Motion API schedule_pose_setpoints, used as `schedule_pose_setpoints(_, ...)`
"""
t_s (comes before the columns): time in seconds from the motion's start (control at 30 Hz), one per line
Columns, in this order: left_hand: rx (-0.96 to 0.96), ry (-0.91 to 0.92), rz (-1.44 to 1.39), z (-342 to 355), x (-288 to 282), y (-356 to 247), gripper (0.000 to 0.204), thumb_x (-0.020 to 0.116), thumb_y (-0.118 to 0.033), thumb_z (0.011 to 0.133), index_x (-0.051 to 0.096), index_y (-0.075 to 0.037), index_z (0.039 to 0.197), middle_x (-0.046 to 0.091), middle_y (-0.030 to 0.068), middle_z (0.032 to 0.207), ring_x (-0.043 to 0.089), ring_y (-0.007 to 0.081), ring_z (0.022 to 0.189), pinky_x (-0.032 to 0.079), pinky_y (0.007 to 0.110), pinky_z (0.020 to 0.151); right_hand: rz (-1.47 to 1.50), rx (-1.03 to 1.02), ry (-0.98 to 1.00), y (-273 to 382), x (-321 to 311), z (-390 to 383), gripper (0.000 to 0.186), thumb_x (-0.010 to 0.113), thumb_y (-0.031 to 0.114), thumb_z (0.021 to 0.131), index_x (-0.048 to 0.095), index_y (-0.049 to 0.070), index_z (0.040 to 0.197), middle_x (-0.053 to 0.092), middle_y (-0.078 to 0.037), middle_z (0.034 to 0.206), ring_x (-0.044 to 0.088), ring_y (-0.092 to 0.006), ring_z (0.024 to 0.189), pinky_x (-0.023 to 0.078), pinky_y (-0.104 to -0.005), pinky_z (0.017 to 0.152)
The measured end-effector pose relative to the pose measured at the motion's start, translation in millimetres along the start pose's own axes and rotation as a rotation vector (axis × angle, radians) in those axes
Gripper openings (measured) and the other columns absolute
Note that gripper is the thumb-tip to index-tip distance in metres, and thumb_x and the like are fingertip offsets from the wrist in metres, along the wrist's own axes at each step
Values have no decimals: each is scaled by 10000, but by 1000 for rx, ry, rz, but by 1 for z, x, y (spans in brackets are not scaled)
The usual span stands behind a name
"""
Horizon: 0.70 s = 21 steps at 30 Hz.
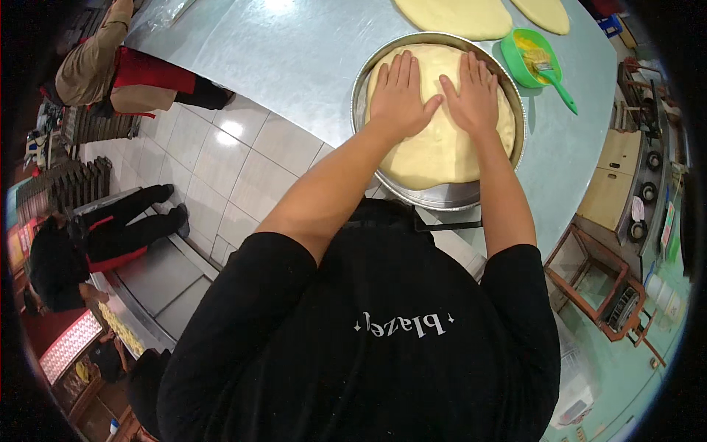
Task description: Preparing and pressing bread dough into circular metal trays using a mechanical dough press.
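A large round of pale yellow dough (427,158) lies in a round metal pan (449,197) at the edge of the steel table. The dough covers most of the pan, with bare metal showing at the near side. My left hand (400,96) rests flat on the dough's left part, thumb out to the side. Beside it, my right hand (473,99) presses flat on the right part, fingers pointing away from me. The two thumbs come close together over the middle. Neither hand holds anything.
Past the pan lie two more flat dough pieces, a larger one (460,16) and a smaller one (545,13). A green bowl (515,62) with yellow contents and a brush (557,90) stands right of the pan. Two people (125,81) (110,236) are at the left.
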<state>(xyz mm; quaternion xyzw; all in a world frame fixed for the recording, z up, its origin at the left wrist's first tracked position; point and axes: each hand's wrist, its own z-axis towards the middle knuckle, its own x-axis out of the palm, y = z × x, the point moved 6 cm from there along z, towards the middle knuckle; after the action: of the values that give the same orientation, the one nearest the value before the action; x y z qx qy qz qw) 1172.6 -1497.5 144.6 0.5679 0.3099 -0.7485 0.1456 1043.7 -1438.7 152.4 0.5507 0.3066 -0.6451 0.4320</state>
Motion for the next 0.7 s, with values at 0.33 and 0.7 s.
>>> schedule_pose_setpoints(0.33,264,142,-4,30,-2,22,830,277,-596,870,142,33,1395,123,163,1475,107,241,1373,91,382,1117,5,282,40,2,3,-20,743,305,540,887,207,7,1396,185,-145,1467,160,-291,1357,73,-458,1099)
schedule_pose_setpoints(0.7,217,162,-96,34,1,19,758,283,-552,892,201,14,1388,179,159,1463,144,258,1364,103,406,1111,29,433,119,-8,-8,-49,778,320,531,883,147,-27,1398,119,-191,1472,107,-316,1365,58,-464,1097)
